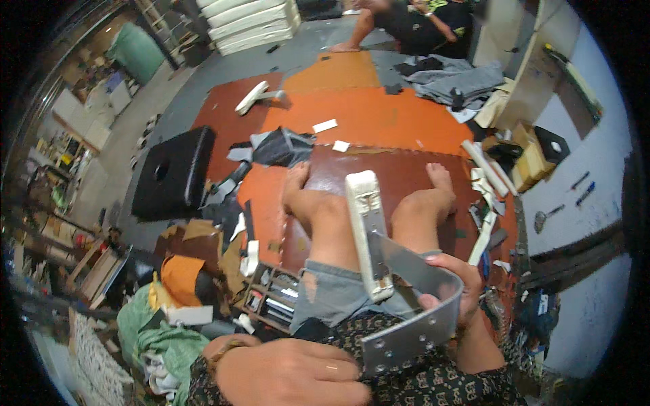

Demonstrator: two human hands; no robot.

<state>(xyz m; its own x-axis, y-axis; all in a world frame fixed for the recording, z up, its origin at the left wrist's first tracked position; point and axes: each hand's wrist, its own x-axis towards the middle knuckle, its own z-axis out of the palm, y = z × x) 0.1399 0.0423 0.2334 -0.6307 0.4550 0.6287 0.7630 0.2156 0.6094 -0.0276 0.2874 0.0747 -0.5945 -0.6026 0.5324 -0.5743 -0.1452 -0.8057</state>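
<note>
My right hand point(468, 287) grips a bent silver metal bracket point(413, 260) at its rounded corner, with thumb and fingers on either side of the strip. Several holes show in the bracket's near arm. To its far end is joined a narrow cream padded bar point(369, 237), which stands up over my lap between my knees. My left hand point(291, 371) is low in front of my body, back upward and fingers curled together. It is apart from the bracket, and whatever its fingers hold, if anything, is hidden beneath them.
A wooden tray of tools point(271, 298) sits beside my left thigh. Near it lie a black padded cushion point(175, 172), fabric scraps point(281, 145) and green cloth point(159, 338). A similar cream bar point(252, 98) rests on the orange mats. Another person point(420, 27) sits at the far side.
</note>
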